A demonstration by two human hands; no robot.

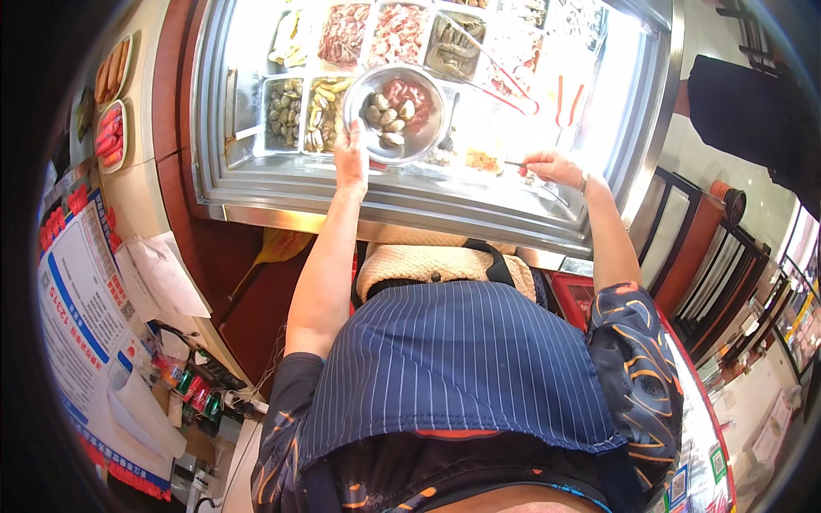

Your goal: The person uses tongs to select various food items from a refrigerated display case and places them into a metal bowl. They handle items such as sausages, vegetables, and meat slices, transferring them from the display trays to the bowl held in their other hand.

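Observation:
My left hand point(351, 158) grips the rim of a round metal bowl point(352, 109) over the food trays. Inside the bowl lie several clams point(386, 118) and some raw red meat slices point(409, 98). Farther right, my right hand point(554, 168) is closed around a thin utensil point(517, 165), its dark end pointing left; its exact kind is unclear. That end is close to orange-yellow food point(484, 160) at the front of the case. Left of the bowl are a tray of shellfish point(285, 114) and a tray of yellowish food point(327, 107).
The metal-framed display case point(410, 205) holds several trays, with meat point(344, 34) and shrimp point(453, 50) at the back. Red-tipped tongs point(505, 77) lie across them. Plates of sausages point(111, 70) and pink sticks point(111, 135) sit on the left counter. Glare hides the right trays.

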